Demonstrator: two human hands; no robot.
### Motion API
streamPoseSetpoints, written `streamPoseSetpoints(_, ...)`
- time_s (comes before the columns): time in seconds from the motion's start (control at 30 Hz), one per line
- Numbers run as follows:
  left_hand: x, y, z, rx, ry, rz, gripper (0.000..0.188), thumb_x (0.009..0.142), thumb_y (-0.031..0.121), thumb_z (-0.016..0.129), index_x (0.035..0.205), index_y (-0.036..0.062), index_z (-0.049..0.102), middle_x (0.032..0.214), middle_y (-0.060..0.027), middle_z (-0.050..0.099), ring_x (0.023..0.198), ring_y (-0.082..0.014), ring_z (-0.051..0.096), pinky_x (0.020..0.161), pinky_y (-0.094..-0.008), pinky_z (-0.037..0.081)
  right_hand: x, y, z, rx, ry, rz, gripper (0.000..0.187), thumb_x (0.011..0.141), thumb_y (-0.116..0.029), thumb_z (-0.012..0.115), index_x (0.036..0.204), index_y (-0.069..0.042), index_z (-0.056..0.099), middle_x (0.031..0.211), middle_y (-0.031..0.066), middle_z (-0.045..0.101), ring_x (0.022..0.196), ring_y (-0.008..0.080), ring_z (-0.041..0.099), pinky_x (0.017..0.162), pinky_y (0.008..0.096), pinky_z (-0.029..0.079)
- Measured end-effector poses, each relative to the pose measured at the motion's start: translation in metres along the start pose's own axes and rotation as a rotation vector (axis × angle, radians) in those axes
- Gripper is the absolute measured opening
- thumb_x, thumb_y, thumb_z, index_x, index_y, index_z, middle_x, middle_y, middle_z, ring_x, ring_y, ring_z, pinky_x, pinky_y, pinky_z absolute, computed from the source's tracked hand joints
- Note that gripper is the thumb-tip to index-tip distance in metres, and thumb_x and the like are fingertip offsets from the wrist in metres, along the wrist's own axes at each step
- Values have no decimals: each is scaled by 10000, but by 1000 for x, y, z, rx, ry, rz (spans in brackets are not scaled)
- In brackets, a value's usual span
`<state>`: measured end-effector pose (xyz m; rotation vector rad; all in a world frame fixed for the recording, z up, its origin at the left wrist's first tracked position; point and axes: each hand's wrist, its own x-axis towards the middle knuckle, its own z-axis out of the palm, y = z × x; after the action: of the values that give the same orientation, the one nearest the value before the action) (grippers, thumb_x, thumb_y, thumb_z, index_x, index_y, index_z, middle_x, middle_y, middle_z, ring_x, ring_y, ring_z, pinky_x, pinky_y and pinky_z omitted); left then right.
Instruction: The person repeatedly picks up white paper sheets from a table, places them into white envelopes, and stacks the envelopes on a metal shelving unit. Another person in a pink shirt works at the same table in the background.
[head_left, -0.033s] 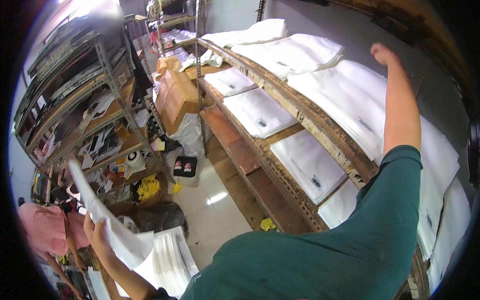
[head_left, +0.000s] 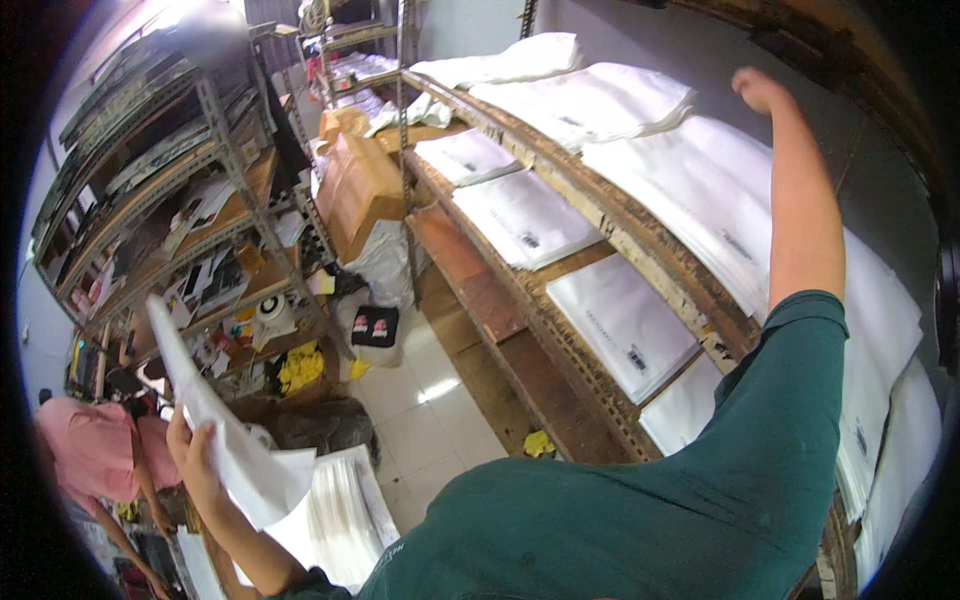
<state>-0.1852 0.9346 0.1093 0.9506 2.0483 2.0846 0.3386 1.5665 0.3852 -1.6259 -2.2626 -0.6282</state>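
My left hand (head_left: pixel 195 462) is closed round the edge of a curved bundle of thin white sheets (head_left: pixel 235 455), which stands up and bends over at lower left. Under it lies a thick stack of white sheets (head_left: pixel 345 500), its layered edges showing. My right arm is stretched out and raised at the upper right. At its end my right hand (head_left: pixel 762 92) is a loose fist in front of the grey wall, beyond the upper shelf, with nothing visible in it. Nearest to it are broad white sheet piles (head_left: pixel 690 185) with small dark prints, lying on that shelf.
A lower shelf holds smaller white stacks (head_left: pixel 622 325). Brown shelf edges (head_left: pixel 640 245) run along my right. Far off stand a cardboard box (head_left: pixel 365 190) and a cluttered metal rack (head_left: pixel 225 165). A dark folded cloth (head_left: pixel 375 327) lies near the tiled floor (head_left: pixel 440 420). A person in pink (head_left: pixel 95 450) stands at left.
The whole view has shifted slightly. My right hand has moved a little up and to the left. My left hand keeps its hold on the white sheets.
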Motion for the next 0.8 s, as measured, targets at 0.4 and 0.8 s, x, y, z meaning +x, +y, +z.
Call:
streamPoseSetpoints(0.4,-3,62,83,392,-821,159,235,777,34,596,1007,-12,590,914,-146,625,821,-193,588,745,-302,463,-218,-445,-60,816,-239,-1585,265,617,-158,676,739,-70,458,757,64,518,758,210,509,680,351,399)
streamPoseSetpoints(0.8,-36,-6,54,612,-154,393,411,753,208,638,1139,99,546,1003,-98,573,922,-246,574,772,-326,454,-269,-478,72,1002,-264,-1184,70,694,50,521,741,8,551,690,163,563,671,306,569,619,338,434)
